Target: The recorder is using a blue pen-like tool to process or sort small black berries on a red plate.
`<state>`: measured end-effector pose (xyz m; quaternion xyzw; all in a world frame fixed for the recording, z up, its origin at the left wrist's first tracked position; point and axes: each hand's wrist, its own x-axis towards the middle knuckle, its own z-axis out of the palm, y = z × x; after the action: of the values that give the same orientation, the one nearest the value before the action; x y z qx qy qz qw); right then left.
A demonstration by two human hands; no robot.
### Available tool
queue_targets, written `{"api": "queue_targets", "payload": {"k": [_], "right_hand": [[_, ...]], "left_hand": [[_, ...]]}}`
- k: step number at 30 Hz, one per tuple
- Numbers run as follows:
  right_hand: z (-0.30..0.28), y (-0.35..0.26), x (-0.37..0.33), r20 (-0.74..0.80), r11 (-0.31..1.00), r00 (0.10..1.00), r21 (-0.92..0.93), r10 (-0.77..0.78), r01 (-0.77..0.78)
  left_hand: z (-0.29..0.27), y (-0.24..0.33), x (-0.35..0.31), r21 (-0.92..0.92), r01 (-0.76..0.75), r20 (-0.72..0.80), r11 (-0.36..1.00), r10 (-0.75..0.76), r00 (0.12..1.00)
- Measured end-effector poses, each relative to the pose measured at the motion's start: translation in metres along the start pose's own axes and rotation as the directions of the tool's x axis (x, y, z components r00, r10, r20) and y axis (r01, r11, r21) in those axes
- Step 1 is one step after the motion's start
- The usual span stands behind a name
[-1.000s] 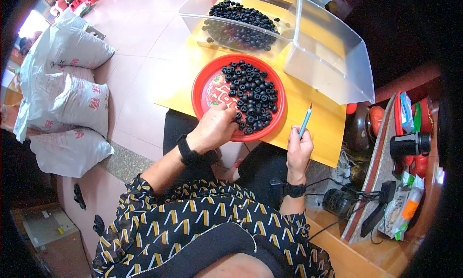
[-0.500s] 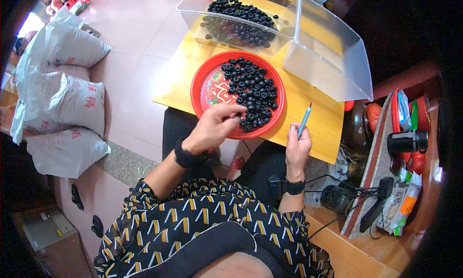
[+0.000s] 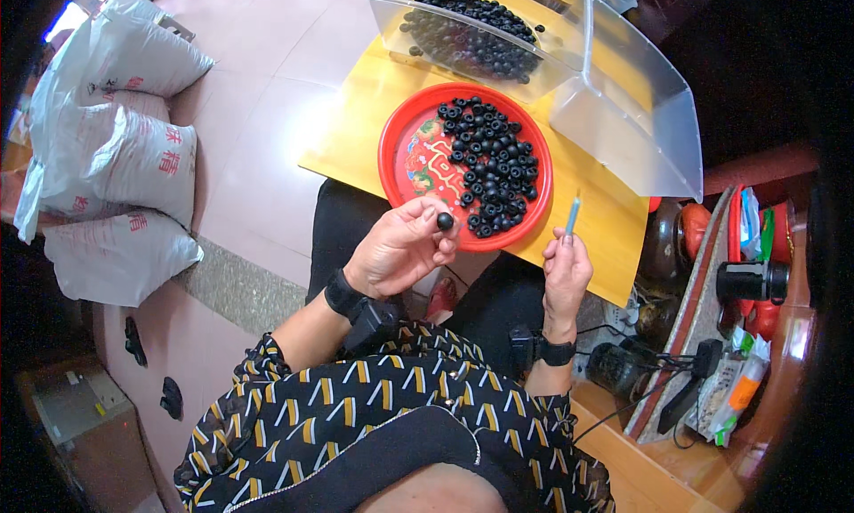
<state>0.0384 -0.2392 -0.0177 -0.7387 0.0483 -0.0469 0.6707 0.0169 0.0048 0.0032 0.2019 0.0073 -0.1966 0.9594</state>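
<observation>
My left hand [image 3: 391,253] pinches a small round black piece [image 3: 445,220] between thumb and fingers, just above the near left rim of a round red tray [image 3: 389,157]. Many black ring-like pieces [image 3: 495,164] with holes lie heaped over the tray's right side; its printed left side shows bare. To the right of the tray, my right hand [image 3: 567,277] is closed round a slim, pen-shaped, blue-grey tool [image 3: 572,216] pointing up. The tool's tip is blurred, and its exact kind is unclear.
On the yellow table [image 3: 351,131], a clear plastic bin [image 3: 391,24] holds more black pieces, beside a second clear bin [image 3: 636,113]. White sacks [image 3: 133,162] are stacked at left. A shelf at right carries a black cylinder [image 3: 752,282], packets and cables.
My left hand has drawn back from the heap, turned palm up, and now shows the black piece in its fingers. My right hand still holds the tool upright. The view has shifted slightly.
</observation>
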Motion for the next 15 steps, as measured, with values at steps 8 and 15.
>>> {"api": "queue_targets", "payload": {"k": [8,15], "right_hand": [[0.038,-0.053,-0.039,0.352,0.771,0.857,-0.394,-0.376,0.501],[0.046,-0.057,-0.047,0.461,0.665,0.745,-0.362,-0.481,0.653]], "left_hand": [[0.004,0.001,-0.006,0.004,-0.042,-0.036,0.999,0.043,0.998],[0.002,-0.001,-0.010,0.037,-0.042,-0.089,0.998,0.046,0.995]]}}
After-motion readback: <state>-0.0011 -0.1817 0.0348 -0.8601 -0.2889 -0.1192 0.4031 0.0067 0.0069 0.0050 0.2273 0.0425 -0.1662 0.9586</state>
